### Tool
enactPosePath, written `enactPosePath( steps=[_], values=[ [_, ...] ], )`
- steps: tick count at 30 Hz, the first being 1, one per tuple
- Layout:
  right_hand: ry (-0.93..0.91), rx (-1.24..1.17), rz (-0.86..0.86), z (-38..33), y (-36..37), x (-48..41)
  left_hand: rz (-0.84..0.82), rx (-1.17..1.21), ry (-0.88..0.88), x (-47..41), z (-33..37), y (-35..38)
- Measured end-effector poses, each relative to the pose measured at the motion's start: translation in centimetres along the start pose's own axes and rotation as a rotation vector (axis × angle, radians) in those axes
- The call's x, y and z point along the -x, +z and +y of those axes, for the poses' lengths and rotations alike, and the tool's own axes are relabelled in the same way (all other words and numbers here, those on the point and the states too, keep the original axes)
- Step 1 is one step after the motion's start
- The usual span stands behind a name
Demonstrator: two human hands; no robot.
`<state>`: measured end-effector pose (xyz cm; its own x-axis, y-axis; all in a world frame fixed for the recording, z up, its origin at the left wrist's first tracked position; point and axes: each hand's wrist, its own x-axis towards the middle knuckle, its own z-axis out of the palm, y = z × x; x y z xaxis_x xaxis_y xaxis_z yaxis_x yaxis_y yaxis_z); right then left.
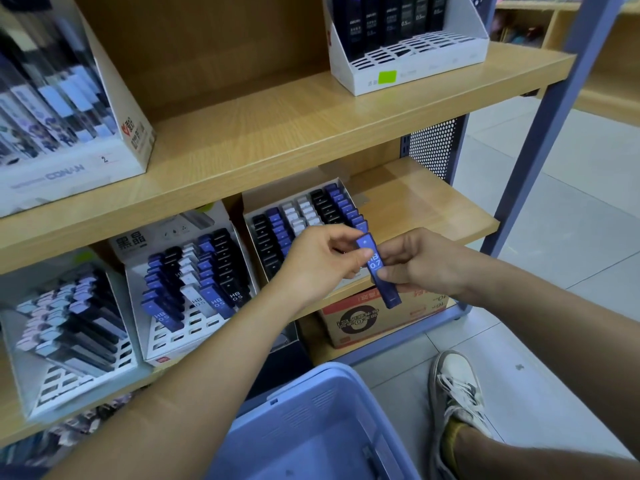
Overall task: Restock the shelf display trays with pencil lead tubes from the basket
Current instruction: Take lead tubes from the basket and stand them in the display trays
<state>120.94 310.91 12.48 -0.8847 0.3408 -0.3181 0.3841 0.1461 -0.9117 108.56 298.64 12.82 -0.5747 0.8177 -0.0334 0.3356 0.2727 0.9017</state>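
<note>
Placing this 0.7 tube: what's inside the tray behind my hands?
Columns of black, blue and white tubes stand in the tray. The left hand, right hand and the blue tube they pinch cover its front, hiding any free slots.

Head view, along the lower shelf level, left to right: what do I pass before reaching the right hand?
Pastel-tube tray → HB 0.5 tray → third tray → blue HB 0.7 tube → right hand. Left hand omitted: it overlaps the third tray.
</note>
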Motion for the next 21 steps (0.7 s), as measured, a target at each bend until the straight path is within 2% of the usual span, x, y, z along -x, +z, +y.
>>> enactPosePath(
  steps=[5, 9, 14, 21],
  values=[
    [0.0, 0.037, 0.106, 0.1, 0.7, -0.7, 0.152, 0.032, -0.043, 0.6, -0.3, -1.8],
    [0.045, 0.117, 0.211, 0.5, 0.5, -1.2, 0.4, -0.196, 0.055, -0.2, -0.7, -4.6],
    [0.098, 0.181, 0.278, 1.4, 1.0, -2.1, 0.368, -0.43, 0.132, 0.0, -1.6, -3.7],
    [0.152, 0.16, 0.208, 3.3, 2.8, -2.8, 0.352, -0.616, 0.25, -0.4, -3.0, -2.8]
  ],
)
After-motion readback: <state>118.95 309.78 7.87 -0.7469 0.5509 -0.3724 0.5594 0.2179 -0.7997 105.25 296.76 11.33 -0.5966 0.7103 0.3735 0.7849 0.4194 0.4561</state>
